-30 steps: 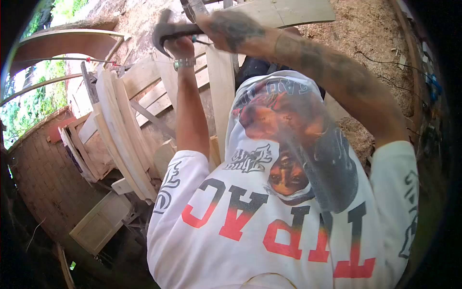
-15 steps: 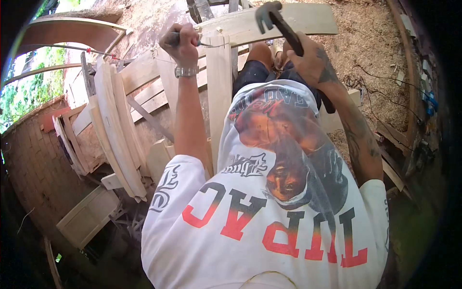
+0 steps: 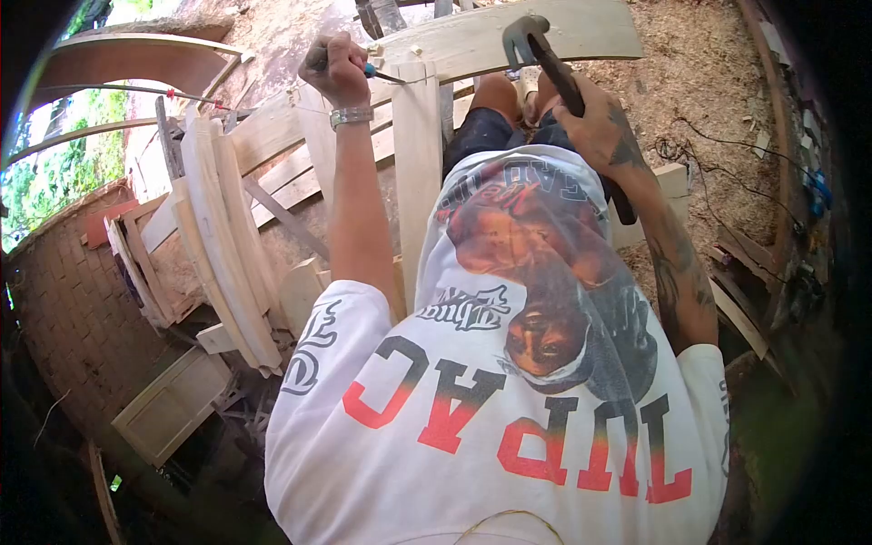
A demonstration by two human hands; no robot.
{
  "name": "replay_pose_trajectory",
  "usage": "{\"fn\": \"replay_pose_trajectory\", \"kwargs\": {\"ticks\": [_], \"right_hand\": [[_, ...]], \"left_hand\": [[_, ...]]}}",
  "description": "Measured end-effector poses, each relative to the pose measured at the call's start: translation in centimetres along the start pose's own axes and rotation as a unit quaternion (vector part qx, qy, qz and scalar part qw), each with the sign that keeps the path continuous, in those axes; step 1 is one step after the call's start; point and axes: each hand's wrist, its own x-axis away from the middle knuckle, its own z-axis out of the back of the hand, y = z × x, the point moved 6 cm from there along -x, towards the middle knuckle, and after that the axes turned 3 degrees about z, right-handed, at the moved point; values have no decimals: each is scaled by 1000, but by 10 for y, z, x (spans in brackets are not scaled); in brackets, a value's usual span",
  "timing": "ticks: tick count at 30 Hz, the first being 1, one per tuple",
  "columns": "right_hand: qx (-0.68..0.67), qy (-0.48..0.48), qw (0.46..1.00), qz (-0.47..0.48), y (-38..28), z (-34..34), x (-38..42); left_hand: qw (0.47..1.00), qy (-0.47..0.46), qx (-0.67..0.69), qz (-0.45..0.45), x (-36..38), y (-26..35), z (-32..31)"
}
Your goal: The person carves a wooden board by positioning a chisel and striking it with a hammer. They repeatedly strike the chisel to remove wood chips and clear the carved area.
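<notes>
At the upper left of centre, my left hand point(image 3: 338, 70) is closed round the handle of a screwdriver-like tool point(image 3: 386, 77), whose thin metal shaft points right, to the end of a pale upright board point(image 3: 416, 154). That board meets a wide curved plank point(image 3: 563, 38) lying across the top. My right hand point(image 3: 589, 118) grips the dark handle of a claw hammer point(image 3: 527, 47), its head raised near the curved plank. Small wood chips lie by the joint.
Several curved wooden pieces point(image 3: 218, 209) stand at the left. A panelled wooden piece point(image 3: 173, 404) lies lower left, near a brick surface point(image 3: 73, 327). Wood shavings point(image 3: 672, 54) cover the ground at the upper right, with dark cables point(image 3: 699, 173) across them.
The hammer head has shifted slightly right and down. My left hand has moved a little up and left, and the tool's shaft is now tilted more downward.
</notes>
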Motion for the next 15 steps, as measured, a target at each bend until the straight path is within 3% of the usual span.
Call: {"fn": "replay_pose_trajectory", "kwargs": {"ticks": [4,7,8,11,12,15], "right_hand": [[31,11,997,70,-22,-10,-14],[6,-3,997,83,-58,-6,-22],[14,51,986,159,-62,-9,-26],[-23,70,964,255,-101,-5,-41],[-31,59,956,284,-125,4,-43],[-72,20,926,371,-206,57,-51]], "left_hand": [[999,7,-40,-8,17,8,-9],[996,-15,-56,-68,32,13,-14],[996,-15,-67,-62,36,16,-16],[998,-21,-47,-31,26,5,-11],[999,13,-49,-17,19,-1,-8],[999,-26,-40,-14,6,-9,-9]]}}
